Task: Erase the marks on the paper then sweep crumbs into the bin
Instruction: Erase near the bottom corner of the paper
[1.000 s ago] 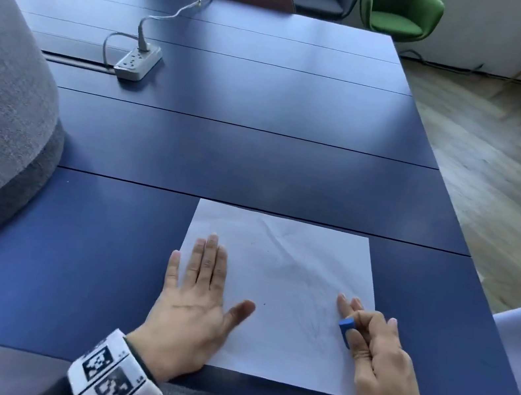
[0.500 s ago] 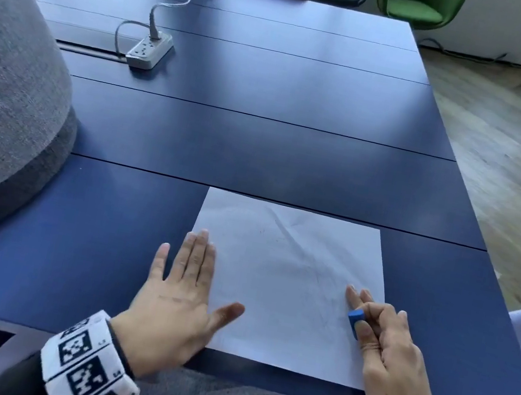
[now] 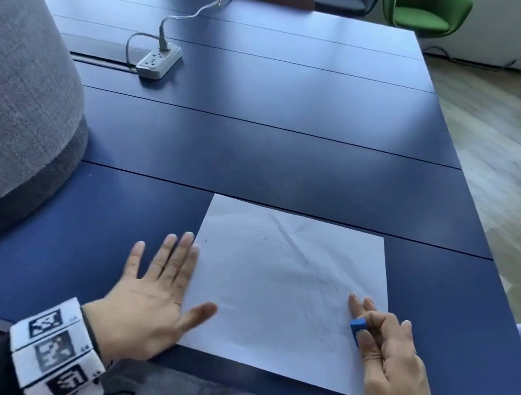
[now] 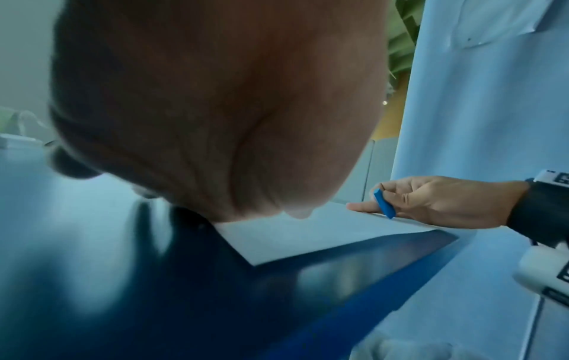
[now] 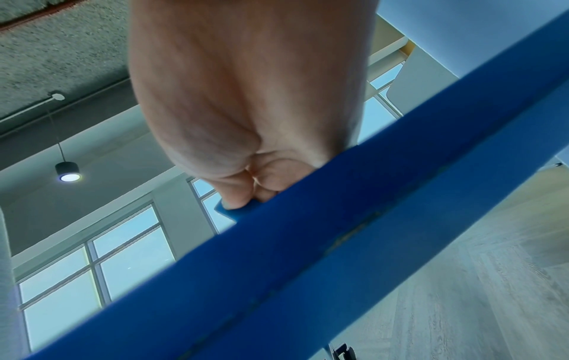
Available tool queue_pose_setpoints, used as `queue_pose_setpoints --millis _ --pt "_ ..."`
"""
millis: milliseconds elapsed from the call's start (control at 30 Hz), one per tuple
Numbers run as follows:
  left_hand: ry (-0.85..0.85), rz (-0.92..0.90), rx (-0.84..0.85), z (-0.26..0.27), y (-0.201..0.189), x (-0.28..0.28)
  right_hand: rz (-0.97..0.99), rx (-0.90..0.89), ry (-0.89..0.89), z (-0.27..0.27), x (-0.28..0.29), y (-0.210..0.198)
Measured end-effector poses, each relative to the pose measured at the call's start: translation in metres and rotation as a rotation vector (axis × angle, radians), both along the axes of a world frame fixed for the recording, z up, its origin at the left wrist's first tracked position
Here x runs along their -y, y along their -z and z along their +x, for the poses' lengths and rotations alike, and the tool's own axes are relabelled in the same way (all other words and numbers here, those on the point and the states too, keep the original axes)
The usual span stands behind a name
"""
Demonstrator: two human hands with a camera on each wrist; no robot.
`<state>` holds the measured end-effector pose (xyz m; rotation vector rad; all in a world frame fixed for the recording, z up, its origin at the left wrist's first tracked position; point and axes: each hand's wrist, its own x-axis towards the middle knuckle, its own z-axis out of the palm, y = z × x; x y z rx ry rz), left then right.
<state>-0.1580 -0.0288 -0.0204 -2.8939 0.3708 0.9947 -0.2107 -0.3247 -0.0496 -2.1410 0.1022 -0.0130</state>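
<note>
A white sheet of paper (image 3: 284,288) with faint pencil marks and creases lies near the front edge of the dark blue table (image 3: 260,148). My left hand (image 3: 159,287) lies flat with spread fingers, mostly on the table at the sheet's left edge, thumb on the paper. My right hand (image 3: 381,333) rests at the sheet's right edge and pinches a small blue eraser (image 3: 358,327); two fingers point onto the paper. In the left wrist view the eraser (image 4: 383,203) stands tilted against the paper (image 4: 307,233). A corner of the eraser (image 5: 229,212) shows in the right wrist view. No bin is in view.
A large grey fabric-covered shape (image 3: 7,104) fills the left of the table. A white power strip (image 3: 157,62) with its cable lies at the far left. Chairs (image 3: 424,10) stand beyond the far edge. Wooden floor (image 3: 517,173) lies to the right.
My left hand has slid left, from lying on the paper to mostly on the table beside it. The right hand with the eraser has stayed at the sheet's right edge.
</note>
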Motion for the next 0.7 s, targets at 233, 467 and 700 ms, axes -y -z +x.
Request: queue_pose_setpoints --millis 233,467,700 --pt "0.194 -0.080 0.093 0.056 -0.030 0.054 -0.088 0.028 -0.034 0.000 0.002 0.008" --pt "0.433 -0.092 0.055 0.071 0.001 0.138 -0.101 0.046 -0.017 0.000 0.002 0.012" --pt "0.240 -0.086 0.020 0.067 0.011 0.097 -0.088 0.052 -0.001 0.000 0.000 0.011"
